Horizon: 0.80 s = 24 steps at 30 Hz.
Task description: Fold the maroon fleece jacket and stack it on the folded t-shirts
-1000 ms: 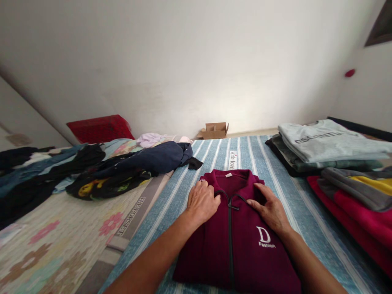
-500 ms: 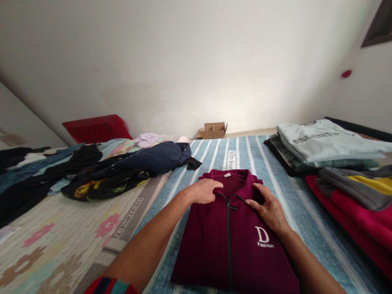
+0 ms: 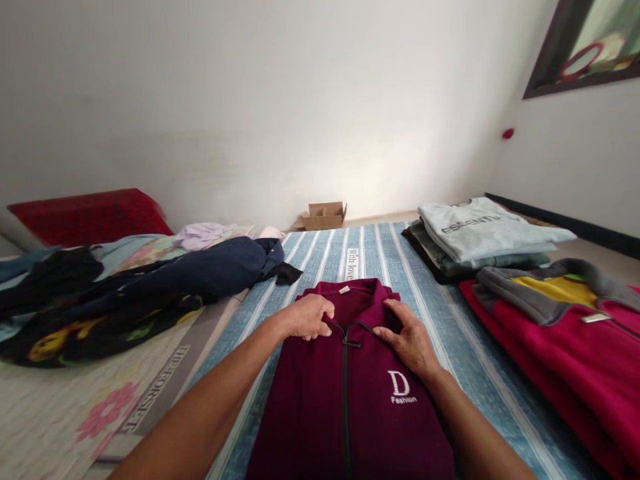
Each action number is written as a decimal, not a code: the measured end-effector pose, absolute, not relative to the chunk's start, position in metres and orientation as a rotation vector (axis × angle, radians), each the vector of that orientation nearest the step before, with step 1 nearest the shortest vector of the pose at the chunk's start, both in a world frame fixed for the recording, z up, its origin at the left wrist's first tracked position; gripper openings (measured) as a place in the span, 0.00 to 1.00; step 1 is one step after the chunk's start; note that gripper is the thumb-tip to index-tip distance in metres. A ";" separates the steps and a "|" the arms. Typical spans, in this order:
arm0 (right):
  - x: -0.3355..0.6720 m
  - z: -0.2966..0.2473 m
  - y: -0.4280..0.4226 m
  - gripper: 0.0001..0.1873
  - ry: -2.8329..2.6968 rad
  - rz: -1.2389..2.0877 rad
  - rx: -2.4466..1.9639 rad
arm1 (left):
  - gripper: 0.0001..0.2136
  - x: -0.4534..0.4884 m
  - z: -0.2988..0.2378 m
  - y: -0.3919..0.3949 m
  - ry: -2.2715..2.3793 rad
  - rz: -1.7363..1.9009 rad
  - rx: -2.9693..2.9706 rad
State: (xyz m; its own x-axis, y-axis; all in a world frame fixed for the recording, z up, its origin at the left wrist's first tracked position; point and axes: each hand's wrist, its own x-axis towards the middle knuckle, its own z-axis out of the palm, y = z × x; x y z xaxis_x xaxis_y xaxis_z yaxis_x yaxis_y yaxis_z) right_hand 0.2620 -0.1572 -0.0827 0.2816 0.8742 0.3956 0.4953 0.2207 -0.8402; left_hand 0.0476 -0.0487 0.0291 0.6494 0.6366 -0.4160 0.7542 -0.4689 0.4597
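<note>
A maroon zip jacket [image 3: 345, 407] lies folded face up on a blue striped quilt [image 3: 480, 347], its collar [image 3: 345, 292] towards the far end. A white "D Fashion" logo [image 3: 401, 387] is on its chest. My left hand [image 3: 307, 318] curls over the left side of the collar near the dark zip [image 3: 345, 400]. My right hand [image 3: 407, 340] grips the right side of the collar, a short gap from the zip pull [image 3: 351, 345]. The jacket's lower end runs out of view.
To the right are a folded pale grey "ESSENTIAL" T-shirt stack [image 3: 480, 230] and a red and grey garment [image 3: 565, 347]. Dark clothes [image 3: 150, 287] are heaped on a floral mat [image 3: 65, 413] to the left. A cardboard box [image 3: 323, 217] stands on the floor beyond.
The whole scene has slid left in view and the far wall's picture has come into sight. My left hand has shifted onto the collar's left side, and the jacket stays in place.
</note>
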 end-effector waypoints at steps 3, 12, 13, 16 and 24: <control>0.261 -0.080 -0.158 0.31 -1.356 0.424 -1.419 | 0.06 0.044 0.024 -0.044 1.023 -0.232 2.265; 0.261 -0.081 -0.157 0.31 -1.345 0.432 -1.436 | 0.10 0.046 0.033 -0.050 1.026 -0.212 2.177; 0.261 -0.081 -0.157 0.31 -1.344 0.434 -1.437 | 0.11 0.046 0.036 -0.049 1.018 -0.240 2.149; 0.261 -0.081 -0.157 0.32 -1.346 0.434 -1.437 | 0.17 0.043 0.043 -0.044 0.976 -0.304 2.010; 0.261 -0.079 -0.156 0.32 -1.356 0.404 -1.419 | 0.17 0.041 0.040 -0.040 0.971 -0.224 1.878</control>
State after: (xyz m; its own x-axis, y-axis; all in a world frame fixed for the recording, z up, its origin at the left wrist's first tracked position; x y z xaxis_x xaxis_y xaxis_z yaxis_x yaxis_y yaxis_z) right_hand 0.2614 -0.1558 -0.0793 0.2918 0.8634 0.4115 0.4971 0.2307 -0.8365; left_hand 0.0406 -0.0399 0.0398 0.6646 0.5267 -0.5300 0.7056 -0.2089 0.6771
